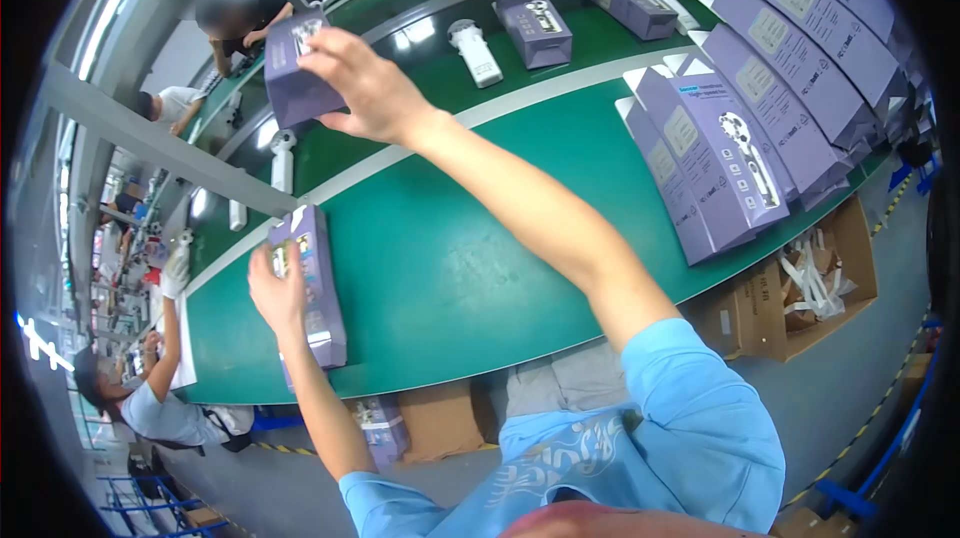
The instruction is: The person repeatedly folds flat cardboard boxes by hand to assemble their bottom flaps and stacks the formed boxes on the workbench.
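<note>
My right hand is raised over the conveyor line at the upper left, its fingers and thumb closed round a purple printed box. My left hand is at a second purple box on the green table's left part; its fingers are blurred against the box's side, so a firm hold cannot be made out. A white device lies on the line between the two boxes.
Stacked purple boxes fill the table's right end. More boxes and a white device stand on the line behind a pale rail. An open carton is below right. A co-worker sits at the left.
</note>
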`<state>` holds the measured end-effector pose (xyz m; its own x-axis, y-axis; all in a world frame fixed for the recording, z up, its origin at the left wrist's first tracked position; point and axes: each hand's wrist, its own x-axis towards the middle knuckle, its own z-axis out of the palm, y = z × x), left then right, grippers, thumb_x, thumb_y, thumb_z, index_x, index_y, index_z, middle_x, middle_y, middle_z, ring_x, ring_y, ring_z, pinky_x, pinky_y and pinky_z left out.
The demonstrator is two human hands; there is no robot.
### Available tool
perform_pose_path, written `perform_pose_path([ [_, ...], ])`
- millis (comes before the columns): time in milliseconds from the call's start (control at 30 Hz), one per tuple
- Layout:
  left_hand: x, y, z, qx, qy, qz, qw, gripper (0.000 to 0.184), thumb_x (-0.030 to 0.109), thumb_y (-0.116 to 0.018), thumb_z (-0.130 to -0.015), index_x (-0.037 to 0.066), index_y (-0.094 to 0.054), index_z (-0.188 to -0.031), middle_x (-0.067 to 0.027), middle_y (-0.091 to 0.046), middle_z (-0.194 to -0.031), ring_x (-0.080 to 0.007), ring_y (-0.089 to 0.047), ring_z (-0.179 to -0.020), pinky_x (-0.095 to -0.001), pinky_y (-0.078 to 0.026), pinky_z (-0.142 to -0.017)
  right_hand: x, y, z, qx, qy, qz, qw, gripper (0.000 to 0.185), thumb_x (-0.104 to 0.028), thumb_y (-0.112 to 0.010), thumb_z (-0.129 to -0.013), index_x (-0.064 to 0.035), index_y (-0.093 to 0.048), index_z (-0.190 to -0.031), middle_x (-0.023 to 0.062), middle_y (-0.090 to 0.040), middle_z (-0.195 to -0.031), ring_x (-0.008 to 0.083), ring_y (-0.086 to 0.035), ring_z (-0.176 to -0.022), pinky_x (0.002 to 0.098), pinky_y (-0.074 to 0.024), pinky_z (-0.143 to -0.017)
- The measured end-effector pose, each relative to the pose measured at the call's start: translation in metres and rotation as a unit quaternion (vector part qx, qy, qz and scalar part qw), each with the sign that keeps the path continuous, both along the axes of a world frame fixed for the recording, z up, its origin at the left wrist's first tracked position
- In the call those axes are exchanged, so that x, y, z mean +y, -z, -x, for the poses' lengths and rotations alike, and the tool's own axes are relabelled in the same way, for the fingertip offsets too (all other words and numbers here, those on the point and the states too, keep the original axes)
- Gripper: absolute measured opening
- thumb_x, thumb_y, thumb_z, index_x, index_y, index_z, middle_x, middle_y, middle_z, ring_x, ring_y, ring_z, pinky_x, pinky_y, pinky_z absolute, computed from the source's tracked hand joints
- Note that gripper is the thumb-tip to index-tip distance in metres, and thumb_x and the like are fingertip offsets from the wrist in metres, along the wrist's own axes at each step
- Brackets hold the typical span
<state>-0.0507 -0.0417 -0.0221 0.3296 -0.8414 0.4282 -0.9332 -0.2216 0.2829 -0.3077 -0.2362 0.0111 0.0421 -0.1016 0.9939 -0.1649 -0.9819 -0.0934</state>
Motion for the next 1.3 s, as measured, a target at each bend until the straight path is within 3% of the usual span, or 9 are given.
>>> perform_pose_path([
  [133, 0.019, 0.036, -0.039, -0.054, -0.121, -0.141, 0.981, 0.094, 0.068, -0.070, -0.077, 0.006, -0.048, -0.145, -0.0308, -0.044, -0.146, -0.0431, -0.046, -0.134, -0.0501, -0.040, -0.110, -0.010, 0.103, -0.051, 0.241, 0.129, -0.157, 0.949, 0.071, -0.033, -0.073, -0.083, -0.0145, -0.044, -0.145, 0.0174, -0.039, -0.151, 0.0384, -0.032, -0.145, 0.0526, -0.0270, -0.119],
  [200, 0.022, 0.039, -0.041, 0.049, -0.104, -0.193, 0.974, 0.108, 0.076, -0.069, -0.071, 0.007, -0.042, -0.150, -0.0323, -0.037, -0.151, -0.0445, -0.041, -0.138, -0.0505, -0.038, -0.111, 0.015, 0.147, -0.057, 0.355, 0.131, -0.330, 0.865, 0.058, -0.037, -0.063, -0.091, -0.0143, -0.048, -0.143, 0.0163, -0.042, -0.149, 0.0360, -0.035, -0.143, 0.0519, -0.0271, -0.119],
  [367, 0.019, 0.023, -0.021, 0.042, -0.097, -0.233, 0.967, 0.111, 0.072, -0.073, -0.069, 0.007, -0.037, -0.153, -0.0317, -0.037, -0.150, -0.0453, -0.042, -0.137, -0.0489, -0.036, -0.113, 0.041, 0.143, -0.005, 0.378, 0.040, -0.283, 0.880, 0.044, -0.036, -0.059, -0.094, -0.0117, -0.057, -0.131, 0.0146, -0.051, -0.142, 0.0338, -0.042, -0.138, 0.0494, -0.0312, -0.116],
  [733, 0.006, -0.035, 0.035, 0.057, 0.062, 0.281, 0.956, 0.100, 0.028, -0.089, -0.072, 0.003, -0.035, -0.153, -0.0257, -0.044, -0.144, -0.0340, -0.049, -0.131, -0.0438, -0.042, -0.107, 0.066, 0.095, 0.039, 0.163, -0.082, -0.375, 0.909, 0.040, -0.032, -0.062, -0.095, -0.0078, -0.060, -0.127, 0.0124, -0.056, -0.135, 0.0289, -0.052, -0.129, 0.0403, -0.0443, -0.107],
  [800, -0.008, -0.049, 0.083, 0.313, 0.170, 0.280, 0.891, 0.086, 0.015, -0.086, -0.076, 0.003, -0.042, -0.150, -0.0246, -0.048, -0.140, -0.0290, -0.048, -0.132, -0.0420, -0.040, -0.109, 0.085, 0.055, 0.045, 0.068, -0.188, -0.355, 0.913, 0.053, -0.033, -0.066, -0.094, -0.0079, -0.052, -0.138, 0.0118, -0.058, -0.132, 0.0269, -0.057, -0.122, 0.0395, -0.0468, -0.103],
  [933, -0.064, -0.011, 0.179, -0.097, 0.305, 0.410, 0.854, 0.054, 0.015, -0.076, -0.088, 0.003, -0.057, -0.137, -0.0228, -0.047, -0.145, -0.0346, -0.045, -0.134, -0.0498, -0.035, -0.110, 0.111, -0.009, 0.057, -0.127, -0.282, -0.227, 0.923, 0.070, -0.037, -0.071, -0.091, -0.0060, -0.041, -0.147, 0.0106, -0.055, -0.135, 0.0232, -0.055, -0.123, 0.0390, -0.0454, -0.104],
  [1033, -0.065, -0.028, 0.233, -0.045, 0.383, 0.408, 0.828, 0.053, 0.023, -0.068, -0.095, 0.003, -0.052, -0.142, -0.0205, -0.042, -0.149, -0.0382, -0.044, -0.134, -0.0536, -0.033, -0.111, 0.097, -0.037, 0.096, -0.288, -0.303, -0.267, 0.868, 0.088, -0.029, -0.081, -0.082, -0.0091, -0.032, -0.152, 0.0098, -0.057, -0.126, 0.0238, -0.058, -0.118, 0.0362, -0.0486, -0.097],
  [1133, -0.079, -0.052, 0.248, 0.311, 0.470, 0.456, 0.688, 0.064, 0.026, -0.061, -0.097, 0.004, -0.035, -0.152, -0.0222, -0.037, -0.152, -0.0373, -0.049, -0.129, -0.0515, -0.039, -0.108, 0.082, -0.037, 0.133, -0.004, -0.151, -0.138, 0.979, 0.091, -0.031, -0.081, -0.082, -0.0054, -0.029, -0.152, 0.0131, -0.055, -0.129, 0.0255, -0.057, -0.116, 0.0373, -0.0483, -0.098],
  [1300, -0.076, -0.069, 0.249, 0.436, 0.402, 0.355, 0.723, 0.064, 0.023, -0.053, -0.099, 0.004, -0.024, -0.153, -0.0275, -0.043, -0.144, -0.0355, -0.055, -0.123, -0.0472, -0.046, -0.102, 0.091, -0.023, 0.106, -0.056, -0.238, -0.293, 0.924, 0.080, -0.027, -0.073, -0.088, -0.0022, -0.030, -0.150, 0.0137, -0.047, -0.143, 0.0219, -0.052, -0.126, 0.0385, -0.0441, -0.105],
])
